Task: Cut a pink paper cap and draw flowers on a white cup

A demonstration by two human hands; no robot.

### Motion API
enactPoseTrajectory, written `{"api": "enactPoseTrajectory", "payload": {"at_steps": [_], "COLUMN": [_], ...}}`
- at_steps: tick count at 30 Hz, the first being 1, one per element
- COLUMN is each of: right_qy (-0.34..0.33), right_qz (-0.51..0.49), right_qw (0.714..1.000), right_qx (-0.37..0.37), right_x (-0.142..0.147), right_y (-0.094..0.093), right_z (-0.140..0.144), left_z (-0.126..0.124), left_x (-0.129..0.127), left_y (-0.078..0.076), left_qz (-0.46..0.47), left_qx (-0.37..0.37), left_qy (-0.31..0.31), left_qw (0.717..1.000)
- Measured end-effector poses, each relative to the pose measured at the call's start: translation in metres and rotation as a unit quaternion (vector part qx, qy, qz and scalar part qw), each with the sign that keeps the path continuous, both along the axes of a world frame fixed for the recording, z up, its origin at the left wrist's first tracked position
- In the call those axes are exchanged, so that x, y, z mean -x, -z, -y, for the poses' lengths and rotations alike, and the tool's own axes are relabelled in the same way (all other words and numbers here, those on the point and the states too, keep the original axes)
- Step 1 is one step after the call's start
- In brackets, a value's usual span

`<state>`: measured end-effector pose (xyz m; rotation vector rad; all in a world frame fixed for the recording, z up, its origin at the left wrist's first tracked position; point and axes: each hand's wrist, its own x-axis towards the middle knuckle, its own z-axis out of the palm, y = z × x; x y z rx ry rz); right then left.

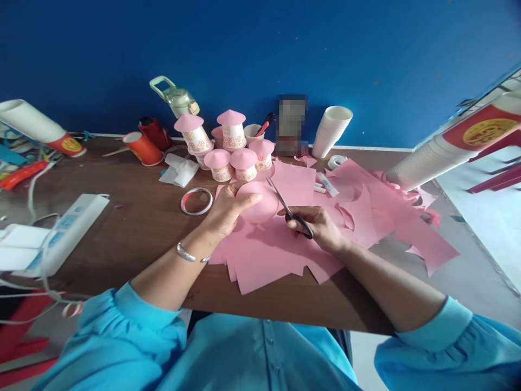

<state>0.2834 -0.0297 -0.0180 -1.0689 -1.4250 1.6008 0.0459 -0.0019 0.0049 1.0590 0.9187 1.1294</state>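
Between the thumb and fingers of my left hand (232,209) is a pink paper circle (258,203), held above the pink sheets (264,266). My right hand (319,225) grips black-handled scissors (291,214), their blades parted and pointing up and left beside the circle's right edge. Whether the blades touch the paper, I cannot tell. Just beyond my hands stand several patterned paper cups topped with pink paper cones (244,159). A roll of tape (196,201) lies left of my left wrist.
Stacks of white paper cups (331,130) stand at the back and far right. Pink scraps (427,239) spread over the right side. At left are a power strip (77,228) with cables, a red cup (142,149) and crumpled tissue (179,170). A blue wall (244,54) bounds the table behind.
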Motion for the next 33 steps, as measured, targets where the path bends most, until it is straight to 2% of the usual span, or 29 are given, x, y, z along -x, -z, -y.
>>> {"api": "enactPoseTrajectory", "payload": {"at_steps": [25, 29, 33], "right_qy": [-0.017, -0.010, -0.010], "right_qz": [-0.001, -0.029, -0.056], "right_qw": [1.000, 0.999, 0.998], "right_qx": [-0.001, 0.017, -0.007], "right_x": [-0.0002, -0.0001, 0.0007], "right_y": [0.0015, 0.0043, 0.0064], "right_z": [-0.0012, -0.0016, -0.0019], "left_z": [-0.0025, -0.0013, -0.0015], "left_x": [0.0016, 0.0005, -0.0014], "left_y": [-0.0019, -0.0029, -0.0039], "left_qz": [0.000, 0.002, 0.021], "left_qx": [0.001, 0.004, 0.003], "left_qy": [-0.020, -0.028, -0.044], "left_qw": [1.000, 1.000, 0.999]}}
